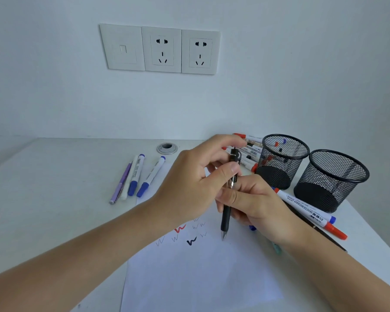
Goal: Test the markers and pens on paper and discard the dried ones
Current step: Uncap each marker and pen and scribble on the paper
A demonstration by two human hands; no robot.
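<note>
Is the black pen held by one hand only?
No, the right hand grips the pen by its barrel while the left hand pinches its upper end.

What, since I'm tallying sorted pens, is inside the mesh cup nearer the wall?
In the mesh cup, a red cap, a blue cap and a black tip show, apparently markers standing inside. Their bodies and the cup's bottom are masked by dark mesh.

It looks like an office or study desk. A white desk (54, 176) stands against a plain wall (302, 64) with sockets (162, 50) at the upper middle. A cable hole (167, 148) sits mid-frame, mesh pen cups (331, 176) and whiteboard markers (306, 208) at right, and paper (189, 278) at the bottom.
</note>
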